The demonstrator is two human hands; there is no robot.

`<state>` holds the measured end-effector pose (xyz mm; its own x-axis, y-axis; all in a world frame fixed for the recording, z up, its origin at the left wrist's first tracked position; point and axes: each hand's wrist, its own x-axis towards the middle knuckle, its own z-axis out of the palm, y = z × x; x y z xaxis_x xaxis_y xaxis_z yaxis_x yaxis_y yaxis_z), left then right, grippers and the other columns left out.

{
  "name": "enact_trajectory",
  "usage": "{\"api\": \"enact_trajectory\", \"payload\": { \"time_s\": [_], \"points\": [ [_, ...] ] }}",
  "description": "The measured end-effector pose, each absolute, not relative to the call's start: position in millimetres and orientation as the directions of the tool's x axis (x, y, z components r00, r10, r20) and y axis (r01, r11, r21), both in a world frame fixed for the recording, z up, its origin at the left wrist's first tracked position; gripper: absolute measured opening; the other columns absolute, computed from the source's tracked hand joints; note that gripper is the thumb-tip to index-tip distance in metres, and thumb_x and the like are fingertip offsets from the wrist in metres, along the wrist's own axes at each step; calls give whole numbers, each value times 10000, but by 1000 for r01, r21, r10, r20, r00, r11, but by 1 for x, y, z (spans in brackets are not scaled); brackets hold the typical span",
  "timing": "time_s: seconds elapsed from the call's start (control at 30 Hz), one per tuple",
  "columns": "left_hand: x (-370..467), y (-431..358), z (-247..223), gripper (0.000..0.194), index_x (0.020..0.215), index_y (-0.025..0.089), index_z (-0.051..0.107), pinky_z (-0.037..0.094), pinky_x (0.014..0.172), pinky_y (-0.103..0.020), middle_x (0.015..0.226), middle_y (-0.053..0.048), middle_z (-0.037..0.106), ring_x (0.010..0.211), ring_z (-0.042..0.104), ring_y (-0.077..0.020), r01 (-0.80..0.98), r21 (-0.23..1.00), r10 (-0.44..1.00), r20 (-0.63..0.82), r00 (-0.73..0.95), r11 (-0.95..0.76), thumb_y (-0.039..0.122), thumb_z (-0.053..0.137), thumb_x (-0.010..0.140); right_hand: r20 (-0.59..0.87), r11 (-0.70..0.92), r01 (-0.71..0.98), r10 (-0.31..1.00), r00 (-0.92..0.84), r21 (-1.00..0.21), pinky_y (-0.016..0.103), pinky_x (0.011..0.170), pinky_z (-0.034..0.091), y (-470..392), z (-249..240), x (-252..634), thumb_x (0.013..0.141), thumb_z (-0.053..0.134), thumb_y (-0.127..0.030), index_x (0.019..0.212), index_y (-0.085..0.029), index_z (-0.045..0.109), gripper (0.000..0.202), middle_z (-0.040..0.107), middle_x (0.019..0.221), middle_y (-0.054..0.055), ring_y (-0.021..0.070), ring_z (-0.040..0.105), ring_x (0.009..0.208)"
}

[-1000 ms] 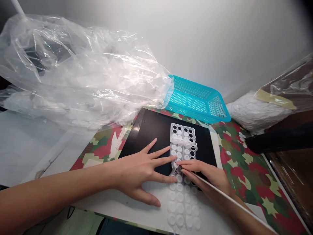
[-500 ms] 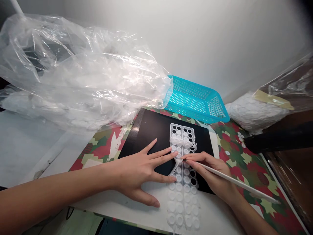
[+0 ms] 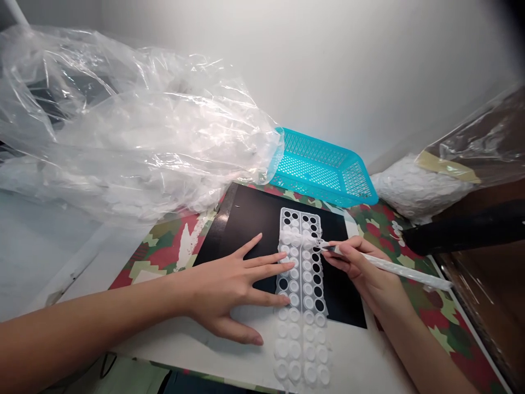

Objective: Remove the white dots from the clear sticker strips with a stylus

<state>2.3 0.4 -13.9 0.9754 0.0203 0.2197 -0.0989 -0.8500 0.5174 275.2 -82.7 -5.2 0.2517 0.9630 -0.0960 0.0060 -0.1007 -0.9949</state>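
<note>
A translucent white molded sheet (image 3: 307, 287) with rows of round cups lies lengthwise, its upper part over a black board (image 3: 254, 219). Some of its rings show black through them. My left hand (image 3: 233, 284) is spread flat, fingertips pressing the sheet's left side. With bent fingers, my right hand (image 3: 365, 265) grips a long, thin white-handled tool (image 3: 406, 269) whose dark, narrow tip is at the sheet's right edge. Beside that tip, a crumpled whitish strip (image 3: 301, 239) lies across the upper rows. What kind of tool it is I cannot tell.
A large clear plastic bag (image 3: 164, 142) with whitish contents fills the back left. Behind the board stands a blue mesh basket (image 3: 324, 167). Another bag of white pieces (image 3: 422, 189) sits at right, near a black bar (image 3: 463, 227). The tabletop has a camouflage-patterned cover (image 3: 447, 328).
My right hand and the tool have moved up the sheet, from its middle to the crumpled strip. The thin strand pulled beside my left fingers is gone from there. My left hand stays spread.
</note>
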Motion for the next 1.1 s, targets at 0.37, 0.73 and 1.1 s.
{"api": "enact_trajectory", "payload": {
  "time_s": [0.37,0.73,1.1],
  "points": [
    [2,0,-10,485,1275,184,537,5,1133,-582,1456,-149,378,1362,319,-330,-109,470,21,262,965,-876,420,551,851,-171,-148,-106,949,264,-983,241,760,603,-78,-8,278,792,697,-355,752,-196,648,171,710,867,12,193,708,909],
    [0,0,-9,449,1246,182,550,1,1138,-569,1463,-146,367,1378,295,-306,-95,420,13,246,969,-902,422,511,870,-163,-131,-132,948,273,-983,212,765,595,-75,-12,279,785,706,-364,762,-203,637,177,692,846,-13,193,704,932],
    [11,-12,-4,149,823,156,606,465,680,-243,785,-41,638,734,579,-126,110,805,600,335,727,-583,267,533,891,397,395,480,912,-102,-784,289,797,603,-110,-5,233,827,629,-105,980,-235,653,203,737,1008,45,199,708,931]
  ]
}}
